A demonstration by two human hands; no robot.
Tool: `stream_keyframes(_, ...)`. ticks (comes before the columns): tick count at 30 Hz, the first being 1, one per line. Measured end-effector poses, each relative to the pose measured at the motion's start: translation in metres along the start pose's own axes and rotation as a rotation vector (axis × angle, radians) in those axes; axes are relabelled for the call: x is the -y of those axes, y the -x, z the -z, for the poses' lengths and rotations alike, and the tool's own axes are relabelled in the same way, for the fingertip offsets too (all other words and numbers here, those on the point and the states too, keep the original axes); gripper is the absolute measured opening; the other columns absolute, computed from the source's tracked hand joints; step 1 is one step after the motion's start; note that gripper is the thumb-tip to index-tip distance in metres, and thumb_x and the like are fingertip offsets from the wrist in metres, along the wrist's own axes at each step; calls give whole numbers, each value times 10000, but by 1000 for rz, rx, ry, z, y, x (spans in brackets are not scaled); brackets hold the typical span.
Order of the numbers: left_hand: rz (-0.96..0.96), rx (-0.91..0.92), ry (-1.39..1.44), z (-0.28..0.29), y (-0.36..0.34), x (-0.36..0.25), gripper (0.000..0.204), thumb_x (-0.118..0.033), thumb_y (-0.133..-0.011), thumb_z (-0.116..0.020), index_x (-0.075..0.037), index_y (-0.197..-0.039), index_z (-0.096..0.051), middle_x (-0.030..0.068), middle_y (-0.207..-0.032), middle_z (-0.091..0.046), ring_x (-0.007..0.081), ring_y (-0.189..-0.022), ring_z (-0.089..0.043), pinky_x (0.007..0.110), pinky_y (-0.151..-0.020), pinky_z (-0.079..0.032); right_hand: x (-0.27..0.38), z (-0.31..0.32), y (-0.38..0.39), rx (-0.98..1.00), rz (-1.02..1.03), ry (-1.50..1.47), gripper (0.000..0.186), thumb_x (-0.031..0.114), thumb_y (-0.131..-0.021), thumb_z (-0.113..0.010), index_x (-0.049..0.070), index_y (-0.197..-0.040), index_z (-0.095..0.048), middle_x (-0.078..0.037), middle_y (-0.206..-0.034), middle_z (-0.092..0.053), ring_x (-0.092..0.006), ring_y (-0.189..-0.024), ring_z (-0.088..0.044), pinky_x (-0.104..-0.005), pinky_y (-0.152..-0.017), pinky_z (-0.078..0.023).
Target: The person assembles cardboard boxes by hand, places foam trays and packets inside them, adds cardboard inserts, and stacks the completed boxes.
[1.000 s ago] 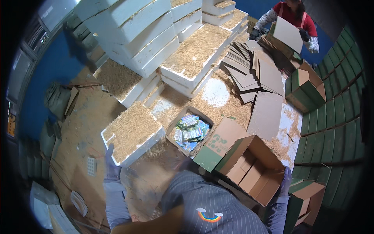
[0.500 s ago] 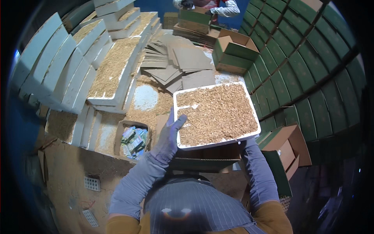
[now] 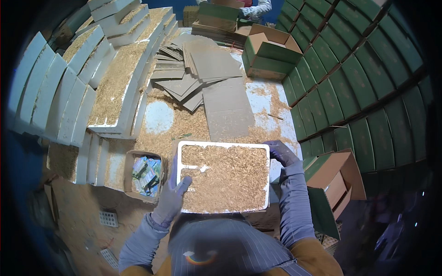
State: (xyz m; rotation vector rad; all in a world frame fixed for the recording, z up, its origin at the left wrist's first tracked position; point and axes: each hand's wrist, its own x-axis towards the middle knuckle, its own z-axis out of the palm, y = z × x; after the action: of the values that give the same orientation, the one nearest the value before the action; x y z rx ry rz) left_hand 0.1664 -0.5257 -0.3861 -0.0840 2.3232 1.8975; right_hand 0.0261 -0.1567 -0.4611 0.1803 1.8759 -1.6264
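Between my two gloved hands is a white foam tray (image 3: pixel 225 177), filled nearly to its rim with tan husks or shavings. My left hand (image 3: pixel 172 197) grips its left side, thumb over the rim onto the husks and fingers outside against the wall. At the upper right corner, my right hand (image 3: pixel 283 154) is closed on the edge, with some fingers hidden behind it. The tray looks nearly level, close in front of my striped apron (image 3: pixel 221 239). Just left of my left hand stands a small carton (image 3: pixel 130 172) holding several blue and green packets.
Flat cardboard sheets (image 3: pixel 214 64) lie fanned on the husk-strewn table (image 3: pixel 159 117). White foam trays (image 3: pixel 129 92) are stacked at left; green boxes (image 3: pixel 354 83) form a wall at right. Open cartons stand at far centre (image 3: pixel 271 64) and near right (image 3: pixel 338 191). Another person's sleeve (image 3: pixel 258 9) shows beyond.
The tray has come down and left, nearer my body, and turned straighter. My right hand shifted from beneath its lower right corner to the upper right corner. More of the table shows.
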Motion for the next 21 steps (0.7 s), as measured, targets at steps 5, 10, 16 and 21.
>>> stream_keyframes(5, 148, -8, 129, 2, 3, 6, 769, -255, -871, -551, 14, -1478, -164, 209, -1405, -407, 273, -1278, -414, 334, -1062, -305, 50, 5, -19, 351, -54, 148, 181, 66, -753, -691, -25, -909, -672, -52, -839, -659, -124, -776, -614, -250, -754, -505)
stream_keyframes(10, 49, -25, -61, 19, 24, 19, 699, -195, -874, -535, 62, -1444, -224, 253, -1414, -385, 326, -1305, -403, 363, -1082, -296, 46, -36, -3, 310, 23, 197, 123, 34, -765, -653, -26, -872, -661, -55, -813, -647, -115, -775, -584, -252, -734, -475)
stream_keyframes(16, 114, -13, -429, 5, 23, 44, 708, -280, -917, -539, 21, -1456, -193, 308, -1440, -296, 453, -1230, -435, 413, -1005, -402, 55, -46, -7, 174, 4, 147, 180, 141, -788, -688, 8, -910, -684, -38, -828, -657, -117, -809, -590, -251, -765, -466)
stream_keyframes(21, 45, 7, -819, -18, 7, 29, 653, -212, -914, -574, 68, -1408, -251, 298, -1294, -472, 411, -1131, -532, 416, -946, -444, -19, -22, -145, -605, 323, 400, 586, 341, -737, -766, -6, -1166, -568, -143, -1072, -630, -264, -974, -599, -372, -891, -463)
